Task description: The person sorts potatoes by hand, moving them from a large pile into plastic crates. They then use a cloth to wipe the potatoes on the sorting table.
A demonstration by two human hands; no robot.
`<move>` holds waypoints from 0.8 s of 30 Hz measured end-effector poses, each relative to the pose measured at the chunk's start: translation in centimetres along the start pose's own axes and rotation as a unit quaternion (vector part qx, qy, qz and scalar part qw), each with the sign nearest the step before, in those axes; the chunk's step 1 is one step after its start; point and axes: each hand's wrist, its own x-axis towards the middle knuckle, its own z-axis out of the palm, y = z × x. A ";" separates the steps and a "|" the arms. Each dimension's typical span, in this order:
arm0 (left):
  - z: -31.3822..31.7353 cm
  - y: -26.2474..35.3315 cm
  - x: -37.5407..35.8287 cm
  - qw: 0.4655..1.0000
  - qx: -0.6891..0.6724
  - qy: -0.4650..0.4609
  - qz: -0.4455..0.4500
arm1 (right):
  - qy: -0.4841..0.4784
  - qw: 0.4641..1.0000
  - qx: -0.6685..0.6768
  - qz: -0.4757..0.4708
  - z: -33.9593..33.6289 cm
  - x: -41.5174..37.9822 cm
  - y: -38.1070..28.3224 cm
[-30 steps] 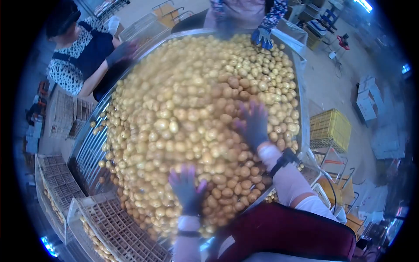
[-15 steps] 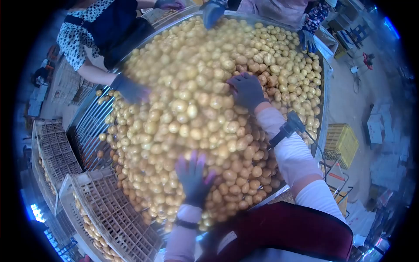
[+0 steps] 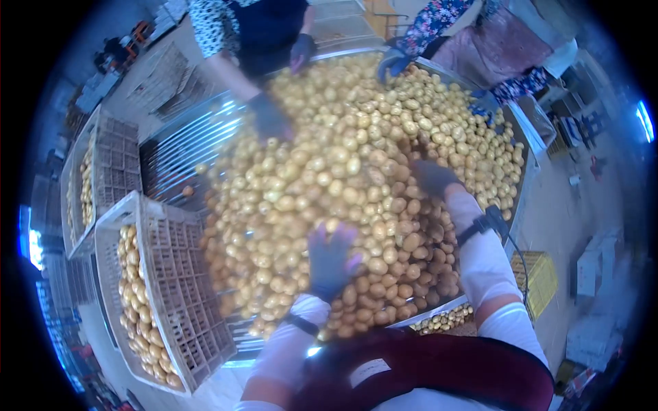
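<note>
A broad heap of round yellow-brown produce [image 3: 322,181], resembling small potatoes or fruits, covers a metal-edged sorting table. My left hand [image 3: 330,262], in a grey glove with purplish fingertips, lies over the near part of the heap, its fingers spread. Farther out and to the right, my gloved right hand [image 3: 435,179] reaches into the heap beside a darker hollow. Motion blur and the surrounding pieces obscure its fingers, so I cannot tell whether it grips any.
A co-worker's gloved hand [image 3: 269,118] touches the heap's far left, near metal rollers [image 3: 188,147]. Another person's blue glove [image 3: 392,65] is at the far edge. A filled plastic crate [image 3: 181,281] stands left, and a yellow crate [image 3: 541,284] sits below the table's right side.
My view has turned, shifting the crates and rollers upward in the picture. My right hand appears nearer my body and more blurred. My left hand stays spread on the heap.
</note>
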 end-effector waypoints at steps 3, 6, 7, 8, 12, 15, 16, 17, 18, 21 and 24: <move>-2.4 1.4 -1.3 0.995 -0.063 -0.070 0.027 | 0.075 0.992 0.102 -0.010 1.4 -2.4 1.4; -2.4 1.9 -3.8 0.986 -0.122 -0.095 0.063 | 0.047 0.998 0.032 0.016 2.5 -2.0 0.8; -2.2 1.8 -4.6 0.982 -0.147 -0.100 0.068 | 0.055 0.997 -0.031 0.035 2.0 -2.3 -0.8; -2.2 1.3 -5.3 0.977 -0.172 -0.105 0.072 | 0.059 0.996 -0.045 0.039 2.1 -2.0 -1.3; -4.6 -3.2 -5.2 0.992 -0.118 -0.028 -0.036 | 0.035 0.996 -0.076 0.031 1.8 -0.7 -0.4; -5.6 -10.5 -3.6 0.976 -0.117 0.165 -0.085 | 0.019 0.999 -0.047 0.002 2.8 0.3 2.1; -6.1 -12.3 -2.9 0.959 -0.134 0.211 -0.136 | 0.024 0.999 -0.047 -0.007 2.5 -0.5 1.6; -5.1 -15.2 -2.6 0.960 -0.085 0.227 -0.138 | 0.027 0.998 -0.047 -0.015 1.8 -1.6 0.5; -3.1 -17.8 -2.4 0.960 -0.037 0.241 -0.139 | 0.030 0.998 -0.046 -0.022 1.6 -2.2 0.0; 0.2 -20.3 -1.0 0.954 0.015 0.252 -0.160 | 0.018 0.999 -0.042 -0.015 2.4 -1.6 1.1; -2.0 -19.8 0.6 0.966 -0.052 0.160 -0.195 | 0.024 0.999 -0.028 -0.035 1.9 -2.3 1.4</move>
